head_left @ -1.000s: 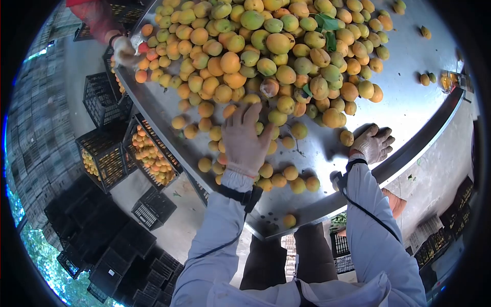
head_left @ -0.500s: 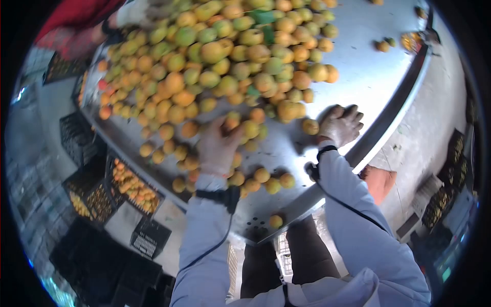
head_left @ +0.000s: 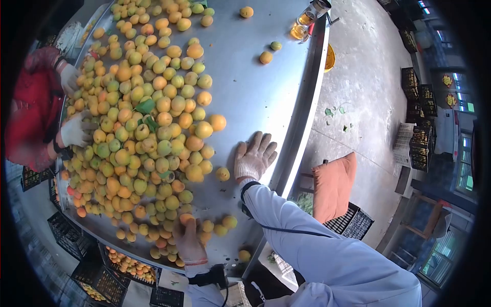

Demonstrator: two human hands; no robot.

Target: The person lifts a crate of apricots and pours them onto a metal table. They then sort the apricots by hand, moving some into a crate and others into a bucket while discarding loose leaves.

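Many yellow, orange and green fruits [head_left: 163, 148] lie heaped on a metal table [head_left: 245, 87]. At the heap's near edge is my left hand [head_left: 190, 240], gloved, its fingers curled around an orange fruit [head_left: 186, 219]. My right hand [head_left: 255, 156], in a pale glove, lies flat with fingers spread on bare metal near the table's right edge, holding nothing. A single fruit [head_left: 222, 174] sits just left of it. Two green leaves [head_left: 146, 106] rest on top of the heap.
At the left, a person in red [head_left: 30, 107] has both gloved hands at the heap. A jar [head_left: 305, 20] stands at the table's far right corner. Beyond the right edge are an orange cushion [head_left: 335, 187] and black crates [head_left: 350, 221]. A fruit-filled crate [head_left: 130, 266] stands below left.
The view has swung to the right, showing more floor and the co-worker. My left hand still has its fingers at the near fruits; my right hand remains spread on the table.
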